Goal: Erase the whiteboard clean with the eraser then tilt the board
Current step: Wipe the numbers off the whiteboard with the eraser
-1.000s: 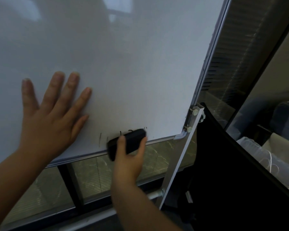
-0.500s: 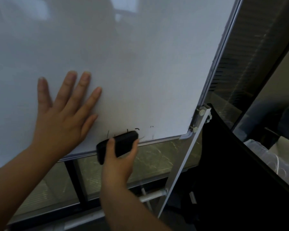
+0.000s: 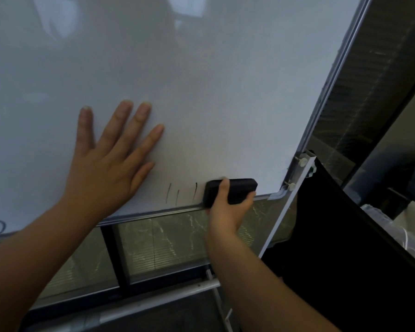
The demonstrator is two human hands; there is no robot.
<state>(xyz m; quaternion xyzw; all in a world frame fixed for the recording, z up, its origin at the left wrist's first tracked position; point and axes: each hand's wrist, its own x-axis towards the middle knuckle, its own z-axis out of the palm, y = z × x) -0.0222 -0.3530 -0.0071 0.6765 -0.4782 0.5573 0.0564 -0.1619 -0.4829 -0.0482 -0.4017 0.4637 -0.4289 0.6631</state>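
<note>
Eraser (image 3: pixel 231 190) gripped by R hand (image 3: pixel 227 213) at whiteboard (image 3: pixel 201 92) btm edge; L hand (image 3: pixel 106 164) flat.

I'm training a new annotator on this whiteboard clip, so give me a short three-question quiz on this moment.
1. True or false: the left hand lies flat, fingers spread, on the white glossy whiteboard.
2. What does the right hand grip? A) a marker B) the black rectangular eraser C) the grey metal stand leg
3. Fill in: the thin black marker strokes near the bottom edge lie to the ___ of the eraser in the picture.

Key: 1 true; 2 B; 3 left.
</note>
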